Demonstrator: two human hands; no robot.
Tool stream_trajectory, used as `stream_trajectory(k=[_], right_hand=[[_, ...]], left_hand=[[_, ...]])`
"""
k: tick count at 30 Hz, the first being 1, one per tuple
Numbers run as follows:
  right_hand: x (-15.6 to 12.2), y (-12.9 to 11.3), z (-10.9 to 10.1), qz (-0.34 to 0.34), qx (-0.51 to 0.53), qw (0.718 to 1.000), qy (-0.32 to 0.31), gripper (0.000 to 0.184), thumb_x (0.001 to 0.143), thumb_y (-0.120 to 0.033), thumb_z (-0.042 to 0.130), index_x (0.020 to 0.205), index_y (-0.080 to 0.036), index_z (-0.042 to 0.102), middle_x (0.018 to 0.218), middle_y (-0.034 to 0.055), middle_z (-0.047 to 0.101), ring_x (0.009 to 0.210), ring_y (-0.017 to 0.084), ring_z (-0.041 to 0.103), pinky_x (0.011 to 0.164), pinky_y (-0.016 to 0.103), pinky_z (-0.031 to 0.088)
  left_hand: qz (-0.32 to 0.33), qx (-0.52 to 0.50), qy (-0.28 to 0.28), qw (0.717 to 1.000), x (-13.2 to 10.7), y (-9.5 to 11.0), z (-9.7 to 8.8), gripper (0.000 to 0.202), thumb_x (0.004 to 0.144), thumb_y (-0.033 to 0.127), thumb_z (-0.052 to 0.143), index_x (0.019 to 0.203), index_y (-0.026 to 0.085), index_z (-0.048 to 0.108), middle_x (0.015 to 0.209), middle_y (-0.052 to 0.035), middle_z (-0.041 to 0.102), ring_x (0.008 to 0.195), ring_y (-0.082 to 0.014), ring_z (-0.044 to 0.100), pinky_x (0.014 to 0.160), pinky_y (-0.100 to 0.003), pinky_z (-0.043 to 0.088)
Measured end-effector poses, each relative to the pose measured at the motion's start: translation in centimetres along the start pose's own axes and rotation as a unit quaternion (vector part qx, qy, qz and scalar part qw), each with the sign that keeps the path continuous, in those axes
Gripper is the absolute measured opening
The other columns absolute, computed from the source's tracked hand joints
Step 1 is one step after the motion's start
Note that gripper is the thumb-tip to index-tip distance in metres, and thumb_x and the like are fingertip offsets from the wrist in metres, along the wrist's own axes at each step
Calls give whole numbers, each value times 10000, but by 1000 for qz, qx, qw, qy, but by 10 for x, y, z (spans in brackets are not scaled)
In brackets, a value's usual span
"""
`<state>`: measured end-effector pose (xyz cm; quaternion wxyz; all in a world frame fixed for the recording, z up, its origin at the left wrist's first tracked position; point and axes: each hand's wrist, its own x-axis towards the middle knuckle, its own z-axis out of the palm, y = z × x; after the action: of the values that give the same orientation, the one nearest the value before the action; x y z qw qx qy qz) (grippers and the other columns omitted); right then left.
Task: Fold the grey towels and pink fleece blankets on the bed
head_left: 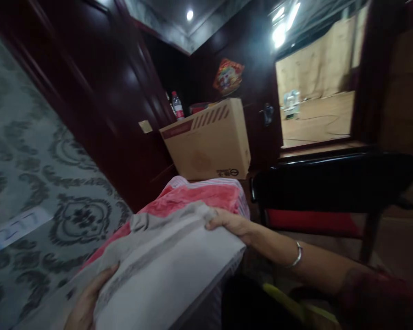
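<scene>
Head: cloth [165, 261] between left grip [86, 300], right grip [229, 222]

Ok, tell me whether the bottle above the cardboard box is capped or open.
Capped: a red cap sits on top of the bottle.

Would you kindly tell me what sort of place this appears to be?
An indoor room, perhaps in a home or small business; its exact use is unclear. The patterned wallpaper, dark door with a handle and red-seated chair suggest it.
</scene>
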<state>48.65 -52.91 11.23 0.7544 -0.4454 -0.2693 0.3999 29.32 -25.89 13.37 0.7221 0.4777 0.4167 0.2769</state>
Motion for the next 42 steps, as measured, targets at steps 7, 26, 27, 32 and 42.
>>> stream_trajectory(k=[7, 26, 27, 32, 42], right_hand=[[-99, -117, -71, -223, -86, 949, 206, 660, 592, -202, 730, 1235, -178, 584, 925, 11, 716, 755, 151, 652, 680, 222, 518], [-238, -53, -263, -207, -163, 812, 520, 838, 695, -352, 642, 1473, -334, 333, 1417, 129, 560, 1205, 353, 620, 1000, 424, 521], [-238, -52, -266, -205, -174, 806, 528, 832, 706, -362, 637, 1476, -337, 324, 1437, 129, 542, 1211, 353, 615, 997, 425, 521], [-240, -48, -278, -185, -183, 773, 578, 849, 677, -393, 636, 1462, -303, 325, 1454, 144, 520, 1287, 360, 558, 979, 405, 529], [-245, -59, -283, -211, -524, 482, 670, 713, 835, -477, 507, 1468, -172, 386, 1403, 237, 492, 1319, 398, 482, 1107, 545, 397]], left_hand=[[48, 3, -356, 933, -29, 37, 234, 539, 746, 266, 715, 1260, 114, 657, 881, -110, 787, 754, -278, 755, 801, -436, 640], [138, 83, -498, 852, -45, -182, 461, 800, 713, 51, 632, 1480, 161, 435, 1244, -112, 701, 1086, -180, 683, 954, -270, 527], [144, 87, -500, 849, -46, -183, 461, 798, 720, 46, 625, 1484, 174, 433, 1283, -111, 687, 1118, -176, 674, 974, -267, 519], [179, 114, -518, 829, -44, -194, 460, 851, 722, 68, 669, 1513, 228, 400, 1369, -109, 641, 1189, -193, 647, 1004, -288, 510], [424, 334, -412, 734, -44, -155, 452, 822, 704, 290, 785, 1463, 141, 507, 1042, -116, 666, 1057, -310, 640, 1014, -449, 471]])
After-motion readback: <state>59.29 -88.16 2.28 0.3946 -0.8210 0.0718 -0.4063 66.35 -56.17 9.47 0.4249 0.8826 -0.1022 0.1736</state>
